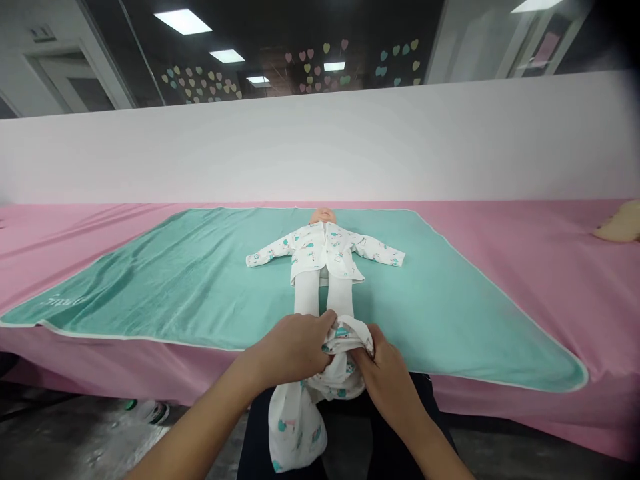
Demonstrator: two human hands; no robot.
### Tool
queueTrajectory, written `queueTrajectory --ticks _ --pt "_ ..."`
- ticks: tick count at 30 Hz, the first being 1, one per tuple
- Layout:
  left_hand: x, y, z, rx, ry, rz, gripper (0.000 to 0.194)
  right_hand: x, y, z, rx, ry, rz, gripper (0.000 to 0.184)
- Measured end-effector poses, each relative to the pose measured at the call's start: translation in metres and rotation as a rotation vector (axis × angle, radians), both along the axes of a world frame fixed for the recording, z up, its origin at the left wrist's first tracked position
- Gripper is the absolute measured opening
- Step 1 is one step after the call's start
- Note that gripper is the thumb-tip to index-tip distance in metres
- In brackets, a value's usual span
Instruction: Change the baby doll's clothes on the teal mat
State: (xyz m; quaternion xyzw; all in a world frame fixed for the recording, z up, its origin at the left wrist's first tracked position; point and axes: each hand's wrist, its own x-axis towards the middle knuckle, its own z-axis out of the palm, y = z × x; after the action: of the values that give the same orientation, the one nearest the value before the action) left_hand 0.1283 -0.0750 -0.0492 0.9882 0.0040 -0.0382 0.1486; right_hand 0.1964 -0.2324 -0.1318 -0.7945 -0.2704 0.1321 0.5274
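A baby doll (pixel 323 215) lies on its back, wearing a white printed jacket (pixel 309 251) with the sleeves stretched out sideways. Its white legs (pixel 307 293) point toward me. White printed baby pants (pixel 297 427) are bunched between my hands at the end of the doll's legs, and one pant leg hangs down over my lap. My left hand (pixel 295 343) pinches the gathered cloth on its left side. On the other side, my right hand (pixel 387 373) grips the rolled edge, fingers partly inside the fold. The doll's feet are hidden behind the cloth.
Beneath the doll a green blanket (pixel 440 313) with a pale edge is spread over a pink table cover (pixel 530 267). A low white wall (pixel 320 150) stands behind. At the far right is a beige object (pixel 620 223). A bottle (pixel 157 412) lies on the floor at lower left.
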Motion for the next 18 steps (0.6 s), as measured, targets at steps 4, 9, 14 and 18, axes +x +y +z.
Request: queueTrajectory --ticks 4,9,14,18 --pt "-0.008 0.0 0.01 -0.351 -0.018 0.009 0.031 0.005 -0.006 0.017 0.128 0.169 0.054 0.023" --pt "-0.007 -0.004 0.008 -0.698 -0.113 0.061 0.04 0.01 -0.011 0.024 0.322 0.292 0.114 0.034" --pt "0.003 -0.017 -0.013 -0.626 -0.308 0.015 0.032 0.005 -0.001 0.012 0.46 0.504 0.087 0.04" --pt "0.006 -0.022 -0.017 -0.48 -0.311 -0.079 0.03 0.007 0.003 0.007 0.445 0.422 0.177 0.039"
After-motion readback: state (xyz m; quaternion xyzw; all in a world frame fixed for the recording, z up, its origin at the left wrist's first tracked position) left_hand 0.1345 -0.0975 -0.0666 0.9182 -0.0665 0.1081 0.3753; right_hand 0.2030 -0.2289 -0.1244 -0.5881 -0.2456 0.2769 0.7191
